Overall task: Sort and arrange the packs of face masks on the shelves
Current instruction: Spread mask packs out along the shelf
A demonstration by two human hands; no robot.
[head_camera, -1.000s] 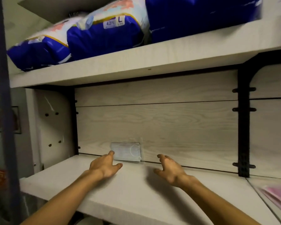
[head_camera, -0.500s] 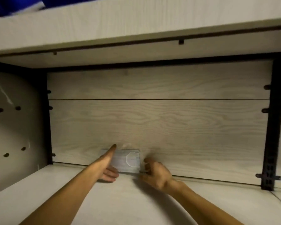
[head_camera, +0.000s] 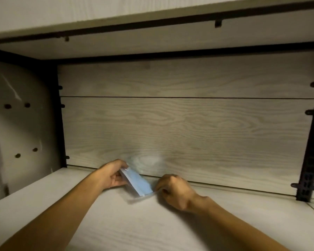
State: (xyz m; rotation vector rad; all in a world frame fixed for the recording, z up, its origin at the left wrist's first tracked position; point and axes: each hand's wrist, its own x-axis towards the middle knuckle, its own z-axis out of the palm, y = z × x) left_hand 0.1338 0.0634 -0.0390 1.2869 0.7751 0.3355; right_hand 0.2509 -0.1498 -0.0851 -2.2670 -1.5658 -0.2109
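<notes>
1. Head view: a pack of face masks, pale blue in a clear wrapper, sits at about 6 o'clock from the frame's centre, tilted with its upper end leaning away to 11 o'clock and its lower corner down on the shelf board.
2. The left hand, at 9 o'clock of the pack, holds its upper left end, thumb on top and fingers curled beneath.
3. The right hand, at 3 o'clock of the pack, has its fingers curled in and pinches the lower right corner of the wrapper; the fingertips themselves are hidden behind the knuckles.
4. The pack lies just in front of the wood-grain back panel; a blurred pale smear shows on the panel at 12 o'clock of the pack.
5. A black upright bracket stands at 3 o'clock, well apart from both hands, and a perforated side wall closes the bay at 9 o'clock.
6. The upper shelf spans 12 o'clock.
</notes>
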